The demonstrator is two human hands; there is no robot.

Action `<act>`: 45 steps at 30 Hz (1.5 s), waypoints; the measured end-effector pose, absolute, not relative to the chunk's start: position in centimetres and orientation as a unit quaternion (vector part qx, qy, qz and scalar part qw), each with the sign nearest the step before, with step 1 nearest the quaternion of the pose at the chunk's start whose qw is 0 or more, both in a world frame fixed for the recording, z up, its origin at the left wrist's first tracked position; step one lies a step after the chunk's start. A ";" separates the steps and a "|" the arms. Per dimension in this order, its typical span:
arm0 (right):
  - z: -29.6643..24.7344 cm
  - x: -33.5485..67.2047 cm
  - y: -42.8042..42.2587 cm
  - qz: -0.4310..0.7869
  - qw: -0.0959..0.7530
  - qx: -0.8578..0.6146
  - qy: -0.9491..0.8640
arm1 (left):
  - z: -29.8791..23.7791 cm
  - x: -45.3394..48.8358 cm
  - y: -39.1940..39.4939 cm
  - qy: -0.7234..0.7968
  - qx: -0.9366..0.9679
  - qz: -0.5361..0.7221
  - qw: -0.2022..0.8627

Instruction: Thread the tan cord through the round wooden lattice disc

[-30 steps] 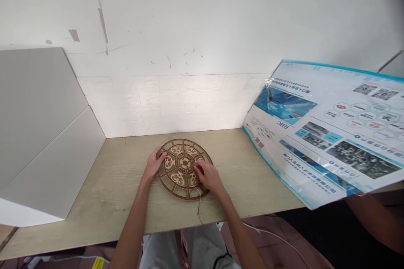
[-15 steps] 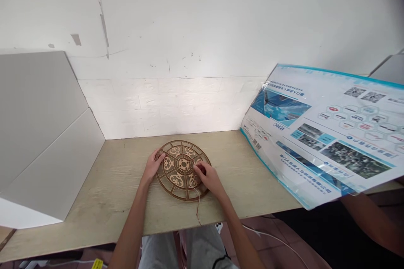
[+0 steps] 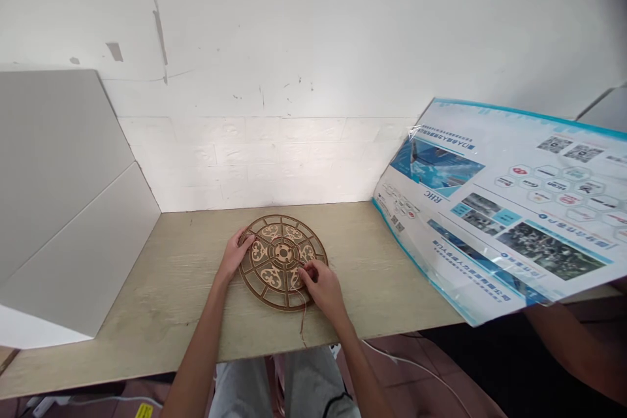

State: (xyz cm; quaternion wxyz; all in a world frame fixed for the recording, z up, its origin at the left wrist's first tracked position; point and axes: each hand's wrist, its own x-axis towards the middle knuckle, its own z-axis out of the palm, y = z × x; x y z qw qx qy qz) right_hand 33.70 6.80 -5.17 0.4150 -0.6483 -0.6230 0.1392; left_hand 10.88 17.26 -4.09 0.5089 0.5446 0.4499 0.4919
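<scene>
wooden disc (image 3: 283,274) lies flat on the desk (image 3: 161,287), near the desk's front edge, with both hands on it. the left hand (image 3: 236,253) sits at the disc's upper-left rim, fingers curved over the fretwork and partly open; whether it grips, i cannot tell. the right hand (image 3: 321,287) is at the lower-right part, fingers bunched close together beside a thin brown string (image 3: 304,320) that trails down over the desk's edge; whether they pinch it is too small to tell. a printed poster (image 3: 494,209) leans well to the right, a white board (image 3: 63,196) stands to the left, and another person's forearm (image 3: 578,353) shows at the lower right.
</scene>
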 end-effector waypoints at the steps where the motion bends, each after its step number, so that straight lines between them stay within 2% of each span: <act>1: -5.1 33.5 6.9 0.153 0.421 -0.642 -0.622 | -4.1 10.9 17.3 0.449 0.545 0.491 0.510; 5: -4.7 32.8 7.2 0.221 0.447 -0.612 -0.614 | -4.5 10.8 17.4 0.452 0.543 0.495 0.505; 11: -4.6 32.4 7.1 0.217 0.469 -0.598 -0.613 | -4.8 10.9 17.6 0.454 0.531 0.503 0.510; 19: -4.9 31.8 7.8 0.348 0.537 -0.559 -0.527 | -4.3 11.2 17.1 0.468 0.527 0.500 0.503; 31: -4.4 31.1 8.1 0.280 0.466 -0.575 -0.612 | -4.9 10.9 17.3 0.461 0.537 0.495 0.503; 45: -4.5 31.0 8.6 0.312 0.456 -0.574 -0.604 | -4.9 11.1 17.1 0.451 0.541 0.496 0.507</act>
